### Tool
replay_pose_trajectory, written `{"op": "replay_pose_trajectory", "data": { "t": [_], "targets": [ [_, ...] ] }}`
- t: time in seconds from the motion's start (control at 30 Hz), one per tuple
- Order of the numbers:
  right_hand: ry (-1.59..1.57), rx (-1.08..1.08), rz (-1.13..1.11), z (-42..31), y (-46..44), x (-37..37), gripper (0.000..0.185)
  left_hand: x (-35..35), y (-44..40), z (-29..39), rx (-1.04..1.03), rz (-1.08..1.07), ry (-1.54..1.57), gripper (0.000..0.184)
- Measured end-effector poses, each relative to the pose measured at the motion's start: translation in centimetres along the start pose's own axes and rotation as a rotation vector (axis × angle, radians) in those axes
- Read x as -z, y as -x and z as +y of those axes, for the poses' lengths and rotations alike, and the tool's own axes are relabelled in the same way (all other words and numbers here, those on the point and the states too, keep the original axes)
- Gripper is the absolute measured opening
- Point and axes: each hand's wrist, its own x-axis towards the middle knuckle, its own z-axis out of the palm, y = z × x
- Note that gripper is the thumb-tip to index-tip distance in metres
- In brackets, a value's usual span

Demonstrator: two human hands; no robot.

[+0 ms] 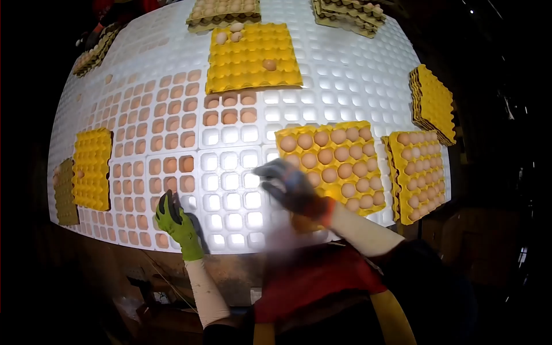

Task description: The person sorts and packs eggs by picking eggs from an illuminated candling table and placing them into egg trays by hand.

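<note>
My left hand [177, 225], in a green glove with dark fingertips, is over the front of the white egg grid [230, 200], beside cells that hold eggs. Its fingers are bent, and whether an egg is under them is hidden. My right hand [292, 188], in a grey glove with an orange cuff, is blurred by motion at the left edge of a yellow tray [333, 191]. What its fingers hold, if anything, cannot be made out. Brown eggs [329, 174] sit in that tray, and some of its hollows show bare.
Another yellow tray [225, 72] with a few eggs lies at the back. A stack of egg-filled trays [415, 172] stands at the right, an empty yellow stack [434, 103] behind it. More trays [92, 169] lie at the left. Part of another person [99, 29] shows at the back left.
</note>
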Motion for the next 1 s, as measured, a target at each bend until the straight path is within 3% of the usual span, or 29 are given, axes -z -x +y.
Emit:
{"op": "replay_pose_trajectory", "data": {
  "t": [0.03, 0.07, 0.13, 0.17, 0.2, 0.23, 0.33, 0.37, 0.4, 0.47, 0.53, 0.57, 0.6, 0.67, 0.73, 0.8, 0.83, 0.87, 0.9, 0.93, 1.0],
  "targets": [
    [0.075, -0.075, 0.133, 0.5, 2.6, 4.0, 0.029, 0.5, 0.1, 3.0, 0.141, -0.057, 0.2, 0.045],
    [0.179, -0.215, 0.284, 0.8, 4.7, 6.7, 0.023, 0.7, 0.1, 6.9, 0.113, -0.08, 0.441, 0.045],
    [0.587, -0.257, 0.063, 0.5, 6.4, 12.1, 0.023, 0.2, -0.2, 13.5, -0.095, -0.34, 0.662, 0.049],
    [0.576, -0.257, 0.067, 1.0, 6.4, 12.2, 0.023, 0.6, -1.1, 17.6, -0.279, -0.44, 0.613, 0.046],
    [0.817, -0.248, -0.125, 1.8, 6.4, 12.1, 0.027, -0.1, -1.3, 20.7, -0.372, -0.573, 0.598, 0.047],
    [1.052, -0.239, -0.319, 2.5, 6.6, 11.9, 0.032, -0.9, -1.2, 22.9, -0.547, -0.571, 0.488, 0.043],
    [0.945, -0.236, -0.295, 3.6, 6.7, 13.1, 0.044, -3.5, -0.9, 25.3, -0.711, -0.706, 0.137, 0.045],
    [0.76, -0.306, -0.229, 2.8, 7.2, 14.4, 0.051, -3.4, -0.8, 25.0, -0.713, -0.709, 0.127, 0.045],
    [0.755, -0.308, -0.221, 3.2, 8.0, 15.0, 0.051, -2.8, -1.5, 25.0, -0.516, -0.722, 0.351, 0.043],
    [-0.17, -0.312, 0.108, 4.1, 9.6, 15.7, 0.052, -2.1, -1.8, 23.9, -0.005, -0.827, 0.832, 0.036],
    [-0.176, -0.318, 0.051, 3.5, 8.5, 15.0, 0.051, -3.0, -2.0, 22.4, 0.589, -0.914, 1.434, 0.032],
    [0.082, -0.274, -0.044, 2.7, 7.4, 13.3, 0.05, -2.9, -2.4, 22.0, 0.726, -0.945, 1.507, 0.038],
    [0.34, -0.225, -0.139, 2.0, 6.2, 12.1, 0.049, -3.0, -2.9, 22.7, 0.72, -0.935, 1.504, 0.038],
    [0.479, -0.271, -0.268, 1.6, 4.7, 10.6, 0.048, -3.7, -3.9, 25.1, -0.229, -0.642, 0.681, 0.043],
    [0.632, -0.325, -0.392, 2.3, 4.5, 10.9, 0.048, -5.3, -4.7, 26.5, -0.549, -0.586, 0.206, 0.047],
    [0.135, -0.194, 0.011, 3.8, 7.4, 13.2, 0.045, -7.3, -4.6, 25.3, -0.578, -0.597, 0.199, 0.049],
    [-0.517, -0.709, 0.003, 2.0, 7.9, 15.2, 0.045, -6.7, -4.9, 25.0, -0.499, -0.587, 0.307, 0.047],
    [-0.664, -0.703, 0.08, 2.4, 7.9, 15.9, 0.047, -5.9, -5.0, 24.5, -0.42, -0.577, 0.411, 0.046],
    [-0.811, -0.691, 0.157, 2.8, 7.9, 16.6, 0.049, -5.5, -4.6, 23.7, -0.113, -0.658, 0.675, 0.044],
    [-0.89, -0.645, 0.191, 3.7, 7.9, 16.8, 0.049, -6.0, -4.6, 22.4, 0.035, -0.715, 0.856, 0.042],
    [-0.87, -0.664, 0.144, 4.9, 6.5, 16.4, 0.047, -5.1, -5.0, 20.8, 0.686, -0.929, 1.366, 0.051]
  ]
}}
